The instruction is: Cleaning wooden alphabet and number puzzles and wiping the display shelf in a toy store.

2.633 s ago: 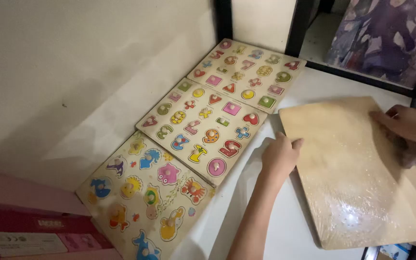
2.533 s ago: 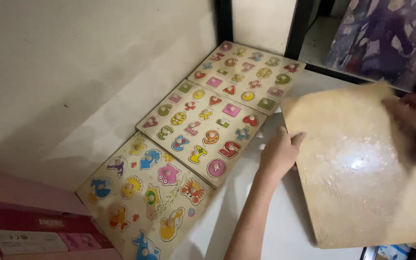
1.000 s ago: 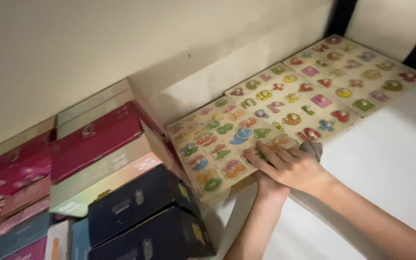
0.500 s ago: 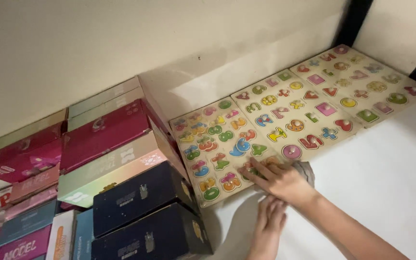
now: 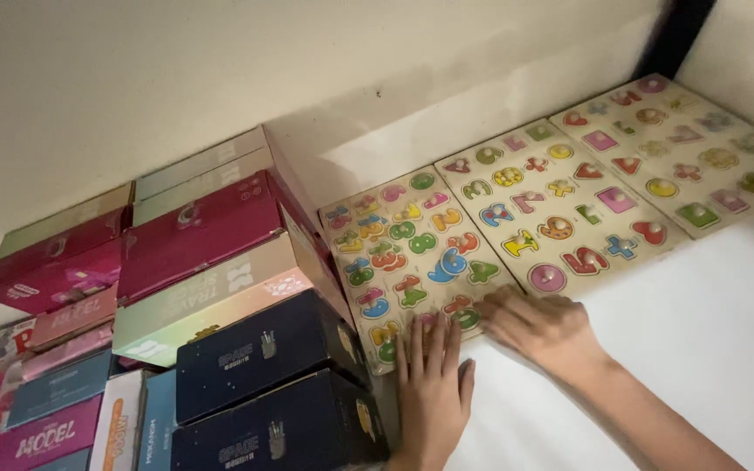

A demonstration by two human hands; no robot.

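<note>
Head view, near to far. Left hand (image 5: 432, 384) comes up from the bottom edge, palm down, fingers straight and close together, flat on the white tabletop (image 5: 700, 331); fingertips reach the near edge of the left puzzle board (image 5: 412, 249). Nothing gripped. Right hand (image 5: 538, 327) enters from the lower right on a bare forearm, palm down, fingers spread and slightly curled, tips pressing the same board's near right corner, where it meets the middle board (image 5: 560, 205). It grasps nothing either; both hands lie open on the board edge.

Left board lies flat on the tabletop, its left edge against the stack of boxes. Dark blue boxes (image 5: 272, 392) sit nearest, just left of the left hand; a pale pink-green box (image 5: 207, 305) above them, magenta boxes (image 5: 194, 235) farther back.

Middle board lies edge to edge with the left one, coloured pegged pieces in place. Far board (image 5: 682, 148) continues the row toward the upper right. All three run along the pale wall (image 5: 307, 70).
</note>
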